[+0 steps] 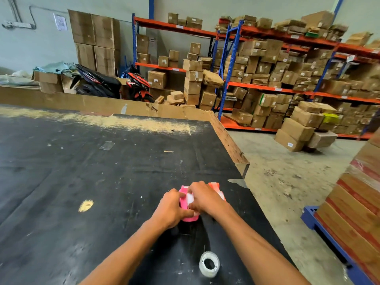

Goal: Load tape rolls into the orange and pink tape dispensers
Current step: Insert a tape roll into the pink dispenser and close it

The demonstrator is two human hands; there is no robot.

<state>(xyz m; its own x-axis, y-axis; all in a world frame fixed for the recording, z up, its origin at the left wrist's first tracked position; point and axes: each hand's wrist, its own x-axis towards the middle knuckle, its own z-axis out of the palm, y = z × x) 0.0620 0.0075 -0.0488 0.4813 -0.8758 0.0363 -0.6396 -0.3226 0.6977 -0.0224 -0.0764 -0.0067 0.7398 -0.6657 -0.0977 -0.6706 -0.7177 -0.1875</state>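
Note:
The pink tape dispenser lies on the black table near its right edge. My left hand grips the dispenser's left side. My right hand presses on its top, where a whitish tape roll shows between my fingers. The orange tape dispenser sits just behind my right hand, mostly hidden by it. A second clear tape roll lies flat on the table close to me, between my forearms.
The table's right edge drops to a concrete floor. A cardboard wall lines the table's far side. Stacked cartons on a blue pallet stand at the right. Shelves of boxes and two scooters fill the background.

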